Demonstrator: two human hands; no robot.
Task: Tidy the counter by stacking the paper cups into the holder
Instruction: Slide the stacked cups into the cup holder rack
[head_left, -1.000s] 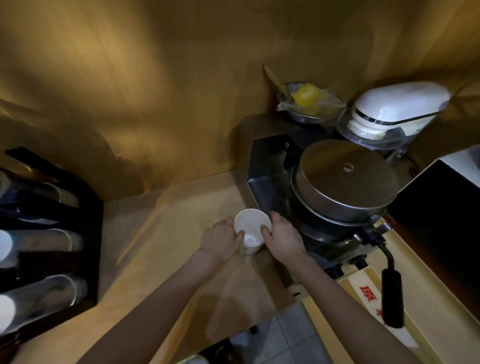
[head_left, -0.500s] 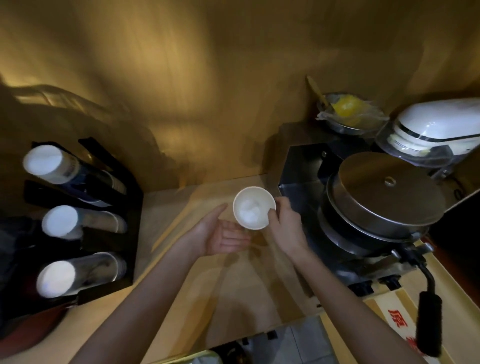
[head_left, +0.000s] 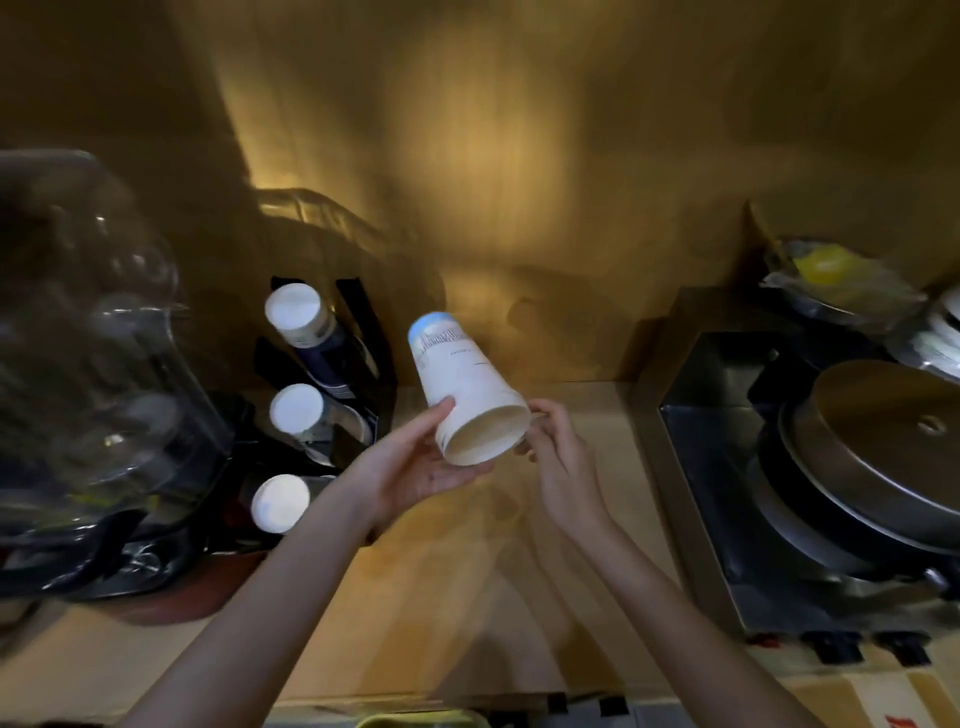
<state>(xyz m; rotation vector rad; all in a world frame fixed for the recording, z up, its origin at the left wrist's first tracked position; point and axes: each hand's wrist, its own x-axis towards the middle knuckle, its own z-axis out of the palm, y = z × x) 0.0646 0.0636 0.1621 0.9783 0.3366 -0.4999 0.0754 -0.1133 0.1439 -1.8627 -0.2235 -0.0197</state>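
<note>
Here a white paper cup is held in the air above the middle of the wooden counter, tipped so that its open mouth faces the camera and its blue-printed base points up toward the back wall. The cup is cradled from below by the left hand — palm up, fingers loosely curled under the rim, the thumb laid against the cup's left side. The right hand is set against the rim on the other side; its fingertips touch the lip of the cup, the fingers bent rather than closed tight.

At the left part of the counter, against the back wall, a black cup holder is seen with three slanted slots. Each slot is filled: a stack of cups with a dark blue sleeve in the top one, a second stack in the middle, a third at the bottom, all with white round ends turned toward the camera. The held cup is just to the right of the holder, apart from it.

Further left, a clear plastic container is blurred. At the right end of the counter a steel machine with a round metal lid is placed, and behind it — near the back right corner — a bowl covered in plastic wrap with something yellow inside.
</note>
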